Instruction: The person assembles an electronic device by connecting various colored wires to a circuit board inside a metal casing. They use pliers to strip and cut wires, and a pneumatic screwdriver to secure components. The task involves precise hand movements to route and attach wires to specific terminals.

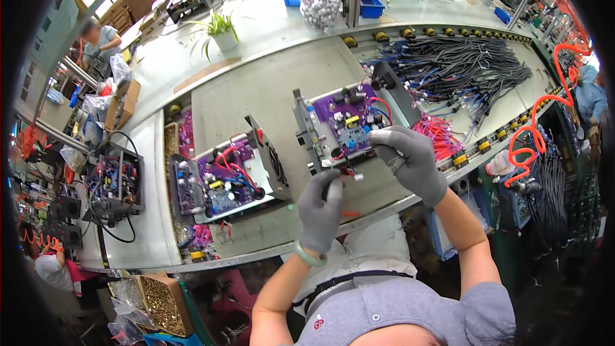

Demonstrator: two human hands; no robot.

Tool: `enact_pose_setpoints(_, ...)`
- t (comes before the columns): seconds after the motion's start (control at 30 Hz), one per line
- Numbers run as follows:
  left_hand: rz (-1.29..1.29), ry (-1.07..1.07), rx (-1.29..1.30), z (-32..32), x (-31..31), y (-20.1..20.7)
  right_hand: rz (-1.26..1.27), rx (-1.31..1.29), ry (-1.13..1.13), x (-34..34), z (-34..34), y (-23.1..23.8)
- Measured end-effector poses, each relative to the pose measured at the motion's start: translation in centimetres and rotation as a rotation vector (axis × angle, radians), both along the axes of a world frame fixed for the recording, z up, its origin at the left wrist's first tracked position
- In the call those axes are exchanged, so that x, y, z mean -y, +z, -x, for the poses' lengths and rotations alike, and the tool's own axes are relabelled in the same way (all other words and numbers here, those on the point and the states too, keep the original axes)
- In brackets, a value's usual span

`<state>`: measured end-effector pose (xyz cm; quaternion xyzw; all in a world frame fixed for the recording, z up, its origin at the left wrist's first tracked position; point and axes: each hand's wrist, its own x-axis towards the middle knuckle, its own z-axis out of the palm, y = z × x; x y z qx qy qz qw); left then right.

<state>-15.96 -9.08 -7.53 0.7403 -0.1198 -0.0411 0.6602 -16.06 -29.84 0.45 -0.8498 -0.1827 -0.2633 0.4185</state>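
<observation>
Both my hands wear grey gloves, over the near side of an open electronic unit with a purple circuit board (339, 114). My left hand (318, 216) is closed, thumb and forefinger pinching a short wire lead by the unit's near edge. A small white connector (359, 177) shows beside those fingertips. To its right, my right hand (413, 165) is curled closed above the unit's near right corner; what its fingers hold, if anything, is hard to make out. A second open unit (224, 178) with a similar purple board and red and blue wires sits to the left.
Bundled black cables (474, 67) lie at the far right, with pink-red wires (437, 136) nearer. An orange coiled air hose (535, 122) hangs at the right. Another unit (114, 181) stands at the left. A potted plant (225, 40) and blue bins (371, 6) are farther back.
</observation>
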Motion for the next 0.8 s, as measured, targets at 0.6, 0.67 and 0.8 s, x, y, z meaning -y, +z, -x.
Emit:
enact_pose_setpoints(0.6,-0.643,0.128,0.947,-5.6,0.5,4.1,0.089,0.14,0.167,-3.2,0.1,1.2)
enact_pose_setpoints(0.67,-0.665,0.121,1.033,-5.7,0.1,4.9,-0.078,0.013,0.064,-1.6,1.3,0.3)
enact_pose_setpoints(0.8,-0.334,0.07,0.838,-7.0,1.4,6.5,0.104,0.105,-0.046,-2.2,1.5,-4.4)
